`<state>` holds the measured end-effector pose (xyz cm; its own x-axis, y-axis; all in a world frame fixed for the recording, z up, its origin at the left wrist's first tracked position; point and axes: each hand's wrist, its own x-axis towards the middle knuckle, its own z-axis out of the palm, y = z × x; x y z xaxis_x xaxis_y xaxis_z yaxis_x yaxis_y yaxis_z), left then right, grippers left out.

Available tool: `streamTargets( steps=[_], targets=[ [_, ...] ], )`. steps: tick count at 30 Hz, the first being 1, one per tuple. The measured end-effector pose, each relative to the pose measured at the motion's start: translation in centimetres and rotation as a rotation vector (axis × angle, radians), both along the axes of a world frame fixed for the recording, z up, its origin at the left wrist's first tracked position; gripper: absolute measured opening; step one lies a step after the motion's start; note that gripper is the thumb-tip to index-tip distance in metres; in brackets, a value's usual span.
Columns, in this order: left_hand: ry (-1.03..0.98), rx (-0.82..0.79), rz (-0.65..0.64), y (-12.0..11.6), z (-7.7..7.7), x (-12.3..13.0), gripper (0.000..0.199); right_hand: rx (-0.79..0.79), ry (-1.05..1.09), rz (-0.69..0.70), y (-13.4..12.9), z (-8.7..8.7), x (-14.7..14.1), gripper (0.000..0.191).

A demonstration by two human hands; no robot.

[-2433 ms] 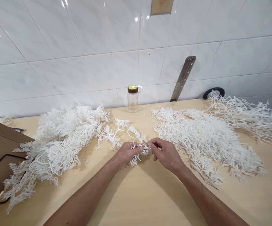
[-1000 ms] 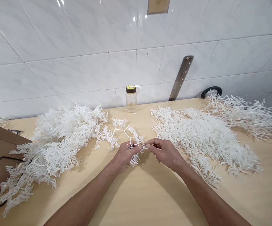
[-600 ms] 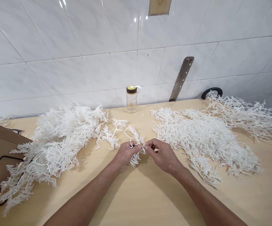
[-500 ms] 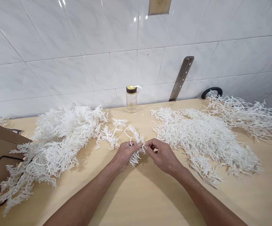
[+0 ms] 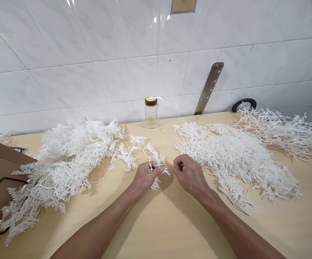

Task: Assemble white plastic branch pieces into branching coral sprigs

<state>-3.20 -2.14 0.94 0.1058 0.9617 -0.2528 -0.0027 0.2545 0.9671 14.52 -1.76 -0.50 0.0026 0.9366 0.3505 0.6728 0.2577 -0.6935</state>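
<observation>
A white plastic branch (image 5: 138,148) with feathery sprigs lies on the table, its near end pinched in my left hand (image 5: 144,178) between thumb and fingers. Just right of it, apart from the branch, is my right hand (image 5: 190,174), its thumb and fingertips pressed together. Whether a small piece sits in that pinch is too small to make out. To the left spreads a large heap of white feathery branches (image 5: 75,158). On the right lies a flatter pile of white sprigs (image 5: 234,154).
Bare-looking white stems (image 5: 288,131) fan out at the back right, near a black ring-shaped object (image 5: 244,104). A clear bottle (image 5: 151,115) with a dark and yellow lid stands by the tiled wall. A metal strip (image 5: 209,88) leans there. A brown box (image 5: 1,183) is at left.
My right hand has drawn away to the right from the branch, opening a gap between the hands. My left hand keeps its hold in nearly the same place.
</observation>
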Motion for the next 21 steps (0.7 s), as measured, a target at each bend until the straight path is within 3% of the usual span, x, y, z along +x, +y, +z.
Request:
streamTargets(
  steps=[3, 6, 8, 12, 21],
  targets=[
    [0.005, -0.019, -0.003, 0.1, 0.0, -0.1, 0.042, -0.1, 0.031, -0.105, 0.6, -0.2, 1.1, 0.011],
    [-0.004, -0.052, -0.008, 0.2, 0.2, -0.1, 0.043, -0.274, 0.159, -0.004, 0.5, 0.2, 1.4, 0.022],
    [-0.019, -0.059, -0.006, 0.2, 0.3, -0.1, 0.043, -0.309, 0.216, 0.109, 0.2, 0.7, 1.0, 0.027],
    [-0.034, -0.055, 0.006, 0.1, 0.3, -0.1, 0.043, -0.299, 0.27, 0.22, -0.5, 1.0, 0.1, 0.027],
    [0.033, -0.037, 0.021, -0.1, 0.6, 0.1, 0.044, -0.186, 0.209, 0.207, -0.5, 0.6, -0.6, 0.019]
  ],
)
